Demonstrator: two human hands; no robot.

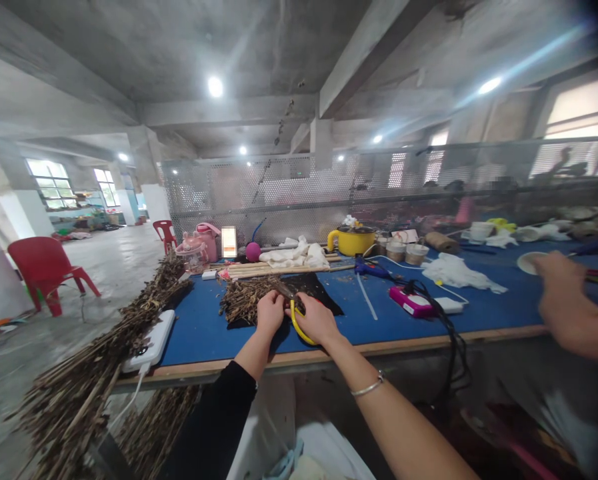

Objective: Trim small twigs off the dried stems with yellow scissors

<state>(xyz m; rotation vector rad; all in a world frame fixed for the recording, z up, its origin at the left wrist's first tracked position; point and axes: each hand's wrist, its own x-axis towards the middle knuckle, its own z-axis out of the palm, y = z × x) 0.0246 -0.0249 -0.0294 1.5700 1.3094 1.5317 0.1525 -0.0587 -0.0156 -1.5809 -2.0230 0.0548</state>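
Note:
My left hand [270, 312] is closed on a thin dry stem at the edge of a pile of dried twigs [246, 299] lying on a black cloth [329, 300]. My right hand [317, 320] grips yellow-handled scissors [295, 321], their blades pointing toward the stem between the two hands. Both hands rest on the blue tabletop [203, 330] near its front edge. A bracelet sits on my right wrist.
A large bundle of dried stalks [89, 373] hangs off the table's left end beside a white power strip [151, 343]. Farther back are wooden sticks [273, 269], white cloths, a yellow pot [353, 240], cups and a pink device [413, 301]. Another person's hand [571, 307] reaches in at right. Red chairs [46, 270] stand left.

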